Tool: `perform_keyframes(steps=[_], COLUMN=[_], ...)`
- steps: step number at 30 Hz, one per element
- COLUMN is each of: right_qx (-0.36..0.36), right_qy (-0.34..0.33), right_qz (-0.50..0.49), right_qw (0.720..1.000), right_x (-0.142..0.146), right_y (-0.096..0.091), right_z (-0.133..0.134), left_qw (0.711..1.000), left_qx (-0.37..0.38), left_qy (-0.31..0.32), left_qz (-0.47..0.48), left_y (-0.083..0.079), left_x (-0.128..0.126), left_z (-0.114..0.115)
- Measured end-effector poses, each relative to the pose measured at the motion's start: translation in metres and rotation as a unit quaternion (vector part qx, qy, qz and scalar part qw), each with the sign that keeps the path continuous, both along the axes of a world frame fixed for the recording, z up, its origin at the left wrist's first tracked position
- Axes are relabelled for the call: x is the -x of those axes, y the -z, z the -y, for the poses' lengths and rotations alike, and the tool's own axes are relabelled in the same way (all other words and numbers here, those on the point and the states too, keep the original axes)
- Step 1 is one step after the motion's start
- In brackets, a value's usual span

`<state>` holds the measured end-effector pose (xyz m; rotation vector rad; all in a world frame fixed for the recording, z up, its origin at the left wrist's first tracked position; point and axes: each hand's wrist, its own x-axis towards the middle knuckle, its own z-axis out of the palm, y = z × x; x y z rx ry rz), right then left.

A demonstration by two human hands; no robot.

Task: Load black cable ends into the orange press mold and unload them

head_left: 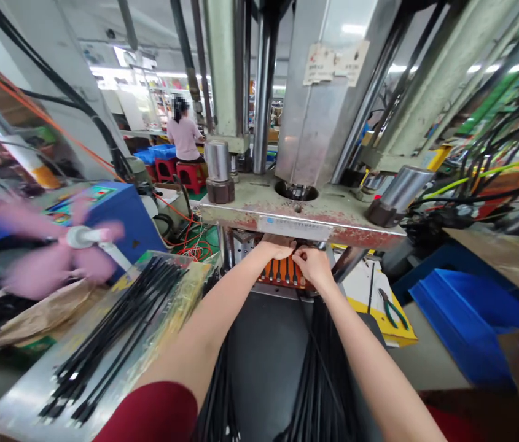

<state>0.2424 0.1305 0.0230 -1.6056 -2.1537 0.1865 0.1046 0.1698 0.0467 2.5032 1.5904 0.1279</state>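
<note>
Both hands are under the press's painted plate, above an orange mould [282, 270]. Several black cable ends with pale metal tips lie side by side in it. My left hand [277, 248] reaches in from the left over the upper edge of the mould, its fingers mostly hidden. Beside it, my right hand [313, 265] is closed in a pinch at the mould's right part, with the fingertips of both hands nearly meeting. Whatever lies between the fingertips is too small to make out. Black cables [321, 374] hang in a bundle below my right forearm, and more hang at the left.
The press plate [250, 212] and its steel posts stand close around my hands. At left, a metal tray [24, 393] carries black cables [116, 331], near a spinning pink fan [79, 236]. Right are green-handled cutters [392, 310] and a blue bin [466, 325]. A person [185, 135] sits behind.
</note>
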Motion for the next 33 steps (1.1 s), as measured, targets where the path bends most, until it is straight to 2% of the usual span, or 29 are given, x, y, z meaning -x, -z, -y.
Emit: perform_keyframes(steps=[3,5,7,9,10,11,13,14,16,18,21,23,25,27,29,33], right_qx=[-0.011,-0.034,-0.063,-0.071,-0.057,-0.034,0.03,0.064,0.117,0.142,0.138,0.14,0.147,0.138,0.11,0.034], right_qy=[-0.012,-0.035,-0.051,-0.035,-0.018,0.001,0.024,0.025,0.016,-0.004,-0.067,-0.125,-0.174,-0.2,-0.207,-0.2], right_qz=[0.003,-0.021,-0.06,-0.068,-0.043,-0.001,0.109,0.158,0.213,0.204,0.112,0.033,-0.047,-0.124,-0.187,-0.261], right_qw=[1.0,0.999,0.995,0.994,0.997,0.999,0.993,0.985,0.97,0.969,0.982,0.982,0.973,0.962,0.954,0.944], right_x=[-0.002,-0.011,-0.026,-0.041,-0.046,-0.049,-0.05,-0.048,-0.043,-0.04,-0.037,-0.034,-0.029,-0.022,-0.016,-0.01], right_y=[-0.001,0.004,0.014,0.028,0.034,0.041,0.049,0.052,0.052,0.048,0.032,0.018,0.004,-0.008,-0.017,-0.028], right_z=[0.006,0.02,0.042,0.069,0.082,0.094,0.113,0.119,0.124,0.124,0.126,0.133,0.142,0.15,0.155,0.154], left_qw=[1.0,0.999,0.997,0.989,0.984,0.977,0.952,0.937,0.927,0.933,0.942,0.963,0.964,0.939,0.91,0.834], left_qx=[-0.018,-0.031,-0.072,-0.135,-0.159,-0.168,-0.12,-0.079,-0.001,0.029,-0.018,-0.063,-0.085,-0.08,-0.048,0.043], left_qy=[-0.01,-0.01,0.002,-0.012,-0.054,-0.126,-0.275,-0.323,-0.346,-0.335,-0.328,-0.256,-0.154,-0.09,-0.052,0.012], left_qz=[0.017,0.023,0.042,0.059,0.051,0.024,-0.066,-0.108,-0.143,-0.133,-0.065,0.052,0.201,0.321,0.409,0.55], left_y=[-0.003,0.0,0.008,0.021,0.029,0.037,0.053,0.061,0.07,0.071,0.053,0.033,0.009,-0.013,-0.031,-0.05], left_x=[0.002,0.016,0.039,0.066,0.079,0.091,0.112,0.12,0.131,0.138,0.138,0.131,0.115,0.094,0.072,0.039], left_z=[0.004,0.023,0.054,0.092,0.111,0.128,0.155,0.163,0.17,0.168,0.164,0.165,0.169,0.174,0.178,0.178])
